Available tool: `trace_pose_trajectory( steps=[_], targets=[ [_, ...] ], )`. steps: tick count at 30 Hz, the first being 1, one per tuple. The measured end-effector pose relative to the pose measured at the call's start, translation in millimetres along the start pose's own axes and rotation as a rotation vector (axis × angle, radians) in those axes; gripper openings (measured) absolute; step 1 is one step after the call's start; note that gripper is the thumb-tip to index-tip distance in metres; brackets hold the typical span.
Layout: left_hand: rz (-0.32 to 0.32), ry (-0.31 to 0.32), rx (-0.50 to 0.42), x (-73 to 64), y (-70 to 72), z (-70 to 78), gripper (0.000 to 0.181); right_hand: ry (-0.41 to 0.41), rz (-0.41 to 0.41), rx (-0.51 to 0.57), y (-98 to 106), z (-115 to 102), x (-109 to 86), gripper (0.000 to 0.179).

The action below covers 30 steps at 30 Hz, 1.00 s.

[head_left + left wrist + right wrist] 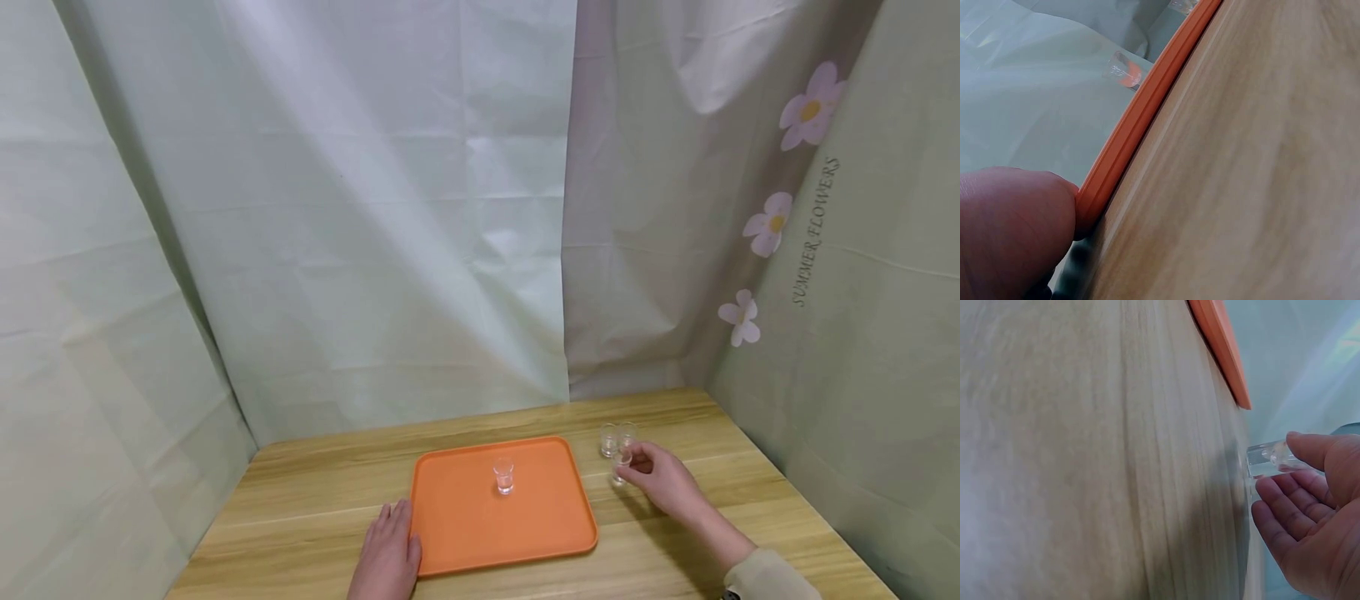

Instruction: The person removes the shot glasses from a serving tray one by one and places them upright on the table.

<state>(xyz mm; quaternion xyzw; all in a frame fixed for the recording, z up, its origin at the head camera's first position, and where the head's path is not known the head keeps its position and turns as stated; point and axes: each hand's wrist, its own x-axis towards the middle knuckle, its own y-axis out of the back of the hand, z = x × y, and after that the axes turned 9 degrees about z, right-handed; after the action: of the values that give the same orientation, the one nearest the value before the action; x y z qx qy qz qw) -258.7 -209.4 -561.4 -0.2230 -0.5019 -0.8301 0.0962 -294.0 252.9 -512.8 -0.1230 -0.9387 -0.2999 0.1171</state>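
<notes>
An orange tray (480, 533) lies on the wooden table, with one small clear shot glass (504, 477) upright on it. My left hand (386, 554) lies flat at the tray's left edge, fingers straight. In the left wrist view, the thumb (1019, 228) touches the tray's rim. To the right of the tray, my right hand (663, 481) pinches another shot glass (1261, 460) between thumb and fingers. That glass stands upright, its base at or very near the tabletop. Two more shot glasses (608, 442) stand close together just behind it.
The wooden table (315, 500) runs back to pale green cloth (360, 250) hung behind it and along both sides. Printed flowers (768, 223) mark the cloth at the right. Bare wood lies between the tray and the glasses.
</notes>
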Motion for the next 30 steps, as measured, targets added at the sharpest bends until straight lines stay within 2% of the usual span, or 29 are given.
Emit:
trace_pose_trajectory(
  steps=[13, 16, 22, 30],
  targets=[
    [0.090, -0.010, -0.045, -2.7, -11.9, -8.7, 0.051, 0.024, 0.008, -0.001, -3.7, 8.2, 2.1, 0.028],
    [0.075, 0.000, -0.046, -2.5, -9.7, -6.8, 0.051, 0.020, 0.006, 0.000, -3.2, 7.8, 1.9, 0.028],
    [-0.001, 0.015, -0.014, -0.2, 0.0, 0.5, 0.053, 0.014, 0.002, 0.014, -1.1, 6.0, 1.8, 0.027],
    [-0.029, 0.014, 0.004, 2.8, 0.6, 0.2, 0.054, 0.029, -0.009, 0.037, -1.0, 5.7, 2.6, 0.026]
  ],
)
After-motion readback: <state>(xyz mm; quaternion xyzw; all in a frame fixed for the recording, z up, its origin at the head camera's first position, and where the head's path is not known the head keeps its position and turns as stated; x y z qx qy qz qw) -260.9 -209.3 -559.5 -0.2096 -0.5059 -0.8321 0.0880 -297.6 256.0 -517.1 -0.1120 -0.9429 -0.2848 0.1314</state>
